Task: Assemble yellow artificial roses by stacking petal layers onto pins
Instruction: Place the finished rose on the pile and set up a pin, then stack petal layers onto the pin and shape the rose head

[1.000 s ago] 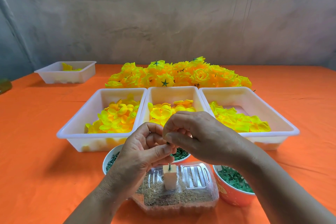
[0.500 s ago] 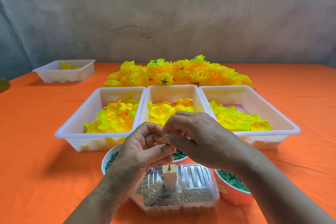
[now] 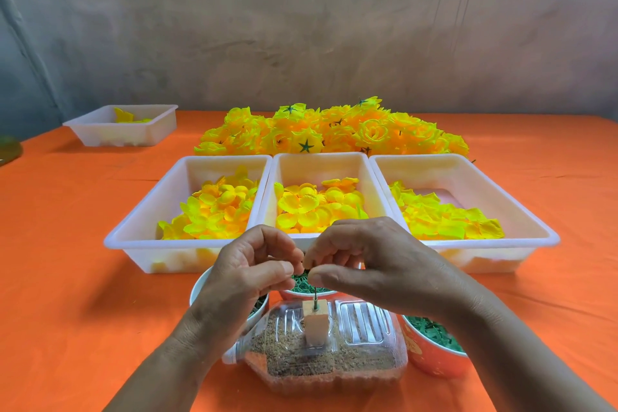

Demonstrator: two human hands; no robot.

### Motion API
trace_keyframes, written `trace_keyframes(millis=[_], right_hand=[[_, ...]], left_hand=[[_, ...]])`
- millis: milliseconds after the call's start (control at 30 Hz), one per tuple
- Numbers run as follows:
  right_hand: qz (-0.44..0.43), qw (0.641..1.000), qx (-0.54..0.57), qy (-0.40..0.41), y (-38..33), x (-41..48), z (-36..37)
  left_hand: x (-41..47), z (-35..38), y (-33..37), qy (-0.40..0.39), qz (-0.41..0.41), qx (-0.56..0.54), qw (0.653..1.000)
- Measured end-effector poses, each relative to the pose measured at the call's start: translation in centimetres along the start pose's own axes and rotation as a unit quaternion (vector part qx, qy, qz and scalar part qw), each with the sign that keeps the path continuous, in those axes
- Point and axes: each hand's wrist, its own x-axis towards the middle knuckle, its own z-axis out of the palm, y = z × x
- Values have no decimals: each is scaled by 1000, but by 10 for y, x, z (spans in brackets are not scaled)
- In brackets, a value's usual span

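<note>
Pinching is seen at lower centre: a thin green pin, stood upright in a pale square block, is gripped at its top by the right hand; the left hand grip is closed alongside, its contents impossible to tell.

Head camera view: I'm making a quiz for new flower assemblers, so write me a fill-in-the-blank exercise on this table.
1. The white plastic trays of yellow fabric petals standing side by side number ___.
2. The pile of finished yellow roses lies ___ that row of trays, toward the wall.
3. The cloth covering the table is coloured ___.
Missing words: three; behind; orange.
</note>
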Motion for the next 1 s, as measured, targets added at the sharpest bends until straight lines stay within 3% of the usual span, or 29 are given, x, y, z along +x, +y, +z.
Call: trace_keyframes(millis=[200, 400, 633, 1000], right_hand=[[24, 994, -102, -40, 14, 5, 15], [49, 997, -24, -56, 24, 2, 12], [107, 991, 23, 76, 44, 15, -12], [195, 948, -238, 82, 110, 71, 3]], left_hand=[[1, -2, -10, 17, -11, -3, 1000], [4, -5, -13, 30, -14, -5, 999], [12, -11, -10, 77, 8, -32, 996], [29, -27, -16, 208, 19, -22, 978]])
